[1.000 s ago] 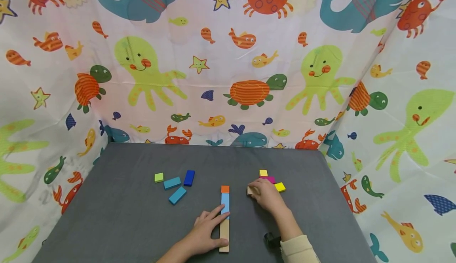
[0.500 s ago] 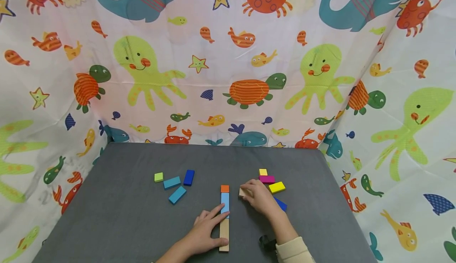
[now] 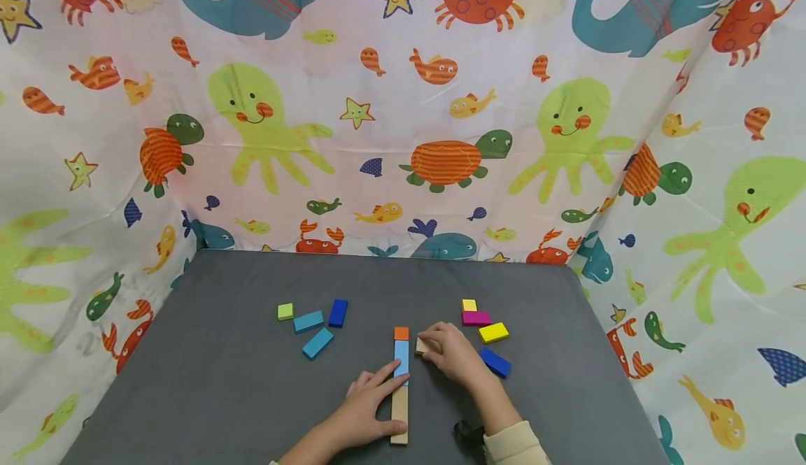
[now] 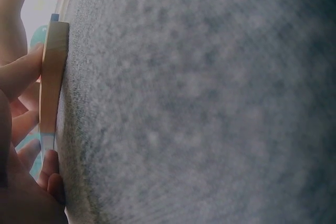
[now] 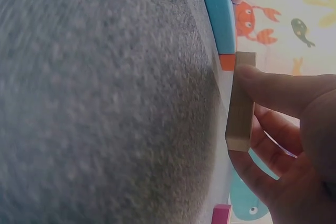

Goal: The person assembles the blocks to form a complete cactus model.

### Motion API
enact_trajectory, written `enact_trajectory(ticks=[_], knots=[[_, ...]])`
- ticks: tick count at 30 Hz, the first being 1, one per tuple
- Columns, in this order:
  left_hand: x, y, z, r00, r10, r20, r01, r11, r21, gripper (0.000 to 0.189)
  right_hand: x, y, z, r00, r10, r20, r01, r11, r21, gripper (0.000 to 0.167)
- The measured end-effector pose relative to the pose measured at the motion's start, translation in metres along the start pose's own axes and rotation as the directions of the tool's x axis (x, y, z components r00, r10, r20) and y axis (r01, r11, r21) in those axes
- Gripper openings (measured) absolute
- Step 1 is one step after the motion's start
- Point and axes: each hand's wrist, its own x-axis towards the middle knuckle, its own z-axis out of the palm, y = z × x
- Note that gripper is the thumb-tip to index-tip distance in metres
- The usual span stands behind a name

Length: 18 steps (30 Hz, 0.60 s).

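Note:
A straight row of blocks lies on the grey table: a plain wooden block (image 3: 399, 405) nearest, a light blue block (image 3: 401, 349) beyond it, and an orange block (image 3: 401, 333) at the far end. My left hand (image 3: 362, 409) rests on this row from the left, thumb on the wooden part and fingertips on the light blue block. My right hand (image 3: 456, 356) pinches another wooden block (image 5: 242, 111) between thumb and fingers, just right of the row's far end. In the head view, the fingers cover most of that held block.
To the left lie a green cube (image 3: 285, 312), two teal blocks (image 3: 308, 322) and a dark blue block (image 3: 337, 313). On the right are a small yellow block (image 3: 469, 305), a magenta block (image 3: 476, 318), a yellow block (image 3: 494, 333) and a blue block (image 3: 495, 363). Patterned cloth (image 3: 378, 136) surrounds the table.
My right hand has carried the wooden block left, closer to the row, uncovering the blue block on the right. My left hand stays on the row. The head view has shifted slightly.

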Motion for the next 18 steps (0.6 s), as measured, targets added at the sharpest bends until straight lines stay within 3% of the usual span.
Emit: enact_trajectory(ticks=[18], knots=[[0.0022,-0.0034,0.0046,1.000,-0.005,0.001,0.005,1.000,-0.003,0.080,-0.0001,-0.0022,0.0099,0.999,0.006,0.052,-0.006,1.000,-0.006,0.033]])
